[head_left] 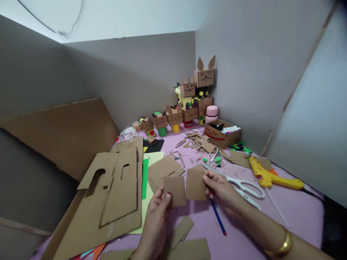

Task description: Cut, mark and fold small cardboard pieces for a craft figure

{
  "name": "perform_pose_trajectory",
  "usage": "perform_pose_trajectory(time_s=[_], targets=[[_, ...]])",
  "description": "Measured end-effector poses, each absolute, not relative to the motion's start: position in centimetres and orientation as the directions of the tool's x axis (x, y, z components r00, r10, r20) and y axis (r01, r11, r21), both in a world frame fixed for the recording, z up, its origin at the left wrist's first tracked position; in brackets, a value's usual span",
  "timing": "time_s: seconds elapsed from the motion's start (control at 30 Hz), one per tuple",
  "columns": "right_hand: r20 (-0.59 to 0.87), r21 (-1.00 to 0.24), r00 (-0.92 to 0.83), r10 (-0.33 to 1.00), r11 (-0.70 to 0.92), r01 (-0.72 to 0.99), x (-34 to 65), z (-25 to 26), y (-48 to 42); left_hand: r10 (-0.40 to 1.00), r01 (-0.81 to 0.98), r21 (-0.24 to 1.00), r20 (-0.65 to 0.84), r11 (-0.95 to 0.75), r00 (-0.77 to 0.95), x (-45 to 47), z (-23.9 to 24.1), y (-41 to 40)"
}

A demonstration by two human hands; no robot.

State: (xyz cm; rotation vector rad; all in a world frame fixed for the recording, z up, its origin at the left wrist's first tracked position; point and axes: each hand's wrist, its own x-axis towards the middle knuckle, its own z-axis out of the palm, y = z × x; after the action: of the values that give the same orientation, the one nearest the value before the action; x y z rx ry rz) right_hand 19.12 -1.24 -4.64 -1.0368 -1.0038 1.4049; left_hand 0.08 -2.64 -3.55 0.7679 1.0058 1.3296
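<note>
My left hand point(159, 206) pinches a small brown cardboard square point(175, 192) by its left edge, thumb on top. By its right edge, my right hand point(218, 186) grips a second cardboard piece point(195, 185), close beside the first. Both pieces are held above the pink tabletop point(238, 231). Below my right hand lies a blue pencil point(218, 217). White-handled scissors point(245, 187) rest behind and to the right of that hand, their blades partly hidden. More cut cardboard pieces point(162, 168) lie just beyond my left hand, with a loose strip point(181, 229) nearer to me.
Large cardboard sheets point(121, 195) cover the left side. On the right lies a yellow glue gun point(271, 177) with a cord. Cardboard scraps point(200, 142) lie before a small open box point(223, 135). Several cardboard animal figures point(175, 117) and a pink bottle point(211, 112) stand at the back.
</note>
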Motion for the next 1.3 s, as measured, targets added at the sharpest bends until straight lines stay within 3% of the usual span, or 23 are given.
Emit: perform_pose_trajectory(time_s=[0.47, 0.93, 1.17, 1.23, 1.3], targets=[[-0.094, -0.96, -0.116, 0.989, -0.121, -0.251, 18.9, -4.8, -1.8, 0.983, -0.502, 0.855, -0.175, 0.128, -0.048, 0.0, -3.7, -2.7], [0.017, -0.993, -0.092, 0.996, 0.006, -0.119, 17.6, -4.9, -2.6, 0.98, -0.47, 0.863, -0.196, 0.183, 0.021, 0.4, -4.3, -3.8], [0.088, -0.994, -0.066, 0.994, 0.083, -0.076, 17.1, -5.7, -2.8, 0.948, -0.403, 0.885, -0.117, 0.235, 0.296, 1.7, -3.6, -4.5], [0.124, -0.991, -0.066, 0.99, 0.12, -0.064, 17.2, -5.6, -3.0, 0.942, -0.385, 0.897, -0.092, 0.219, 0.323, 1.8, -3.7, -4.6], [0.197, -0.978, -0.09, 0.976, 0.202, 0.054, 17.6, -5.1, -3.2, 0.949, -0.319, 0.929, -0.084, 0.185, 0.305, 1.8, -4.0, -4.5]])
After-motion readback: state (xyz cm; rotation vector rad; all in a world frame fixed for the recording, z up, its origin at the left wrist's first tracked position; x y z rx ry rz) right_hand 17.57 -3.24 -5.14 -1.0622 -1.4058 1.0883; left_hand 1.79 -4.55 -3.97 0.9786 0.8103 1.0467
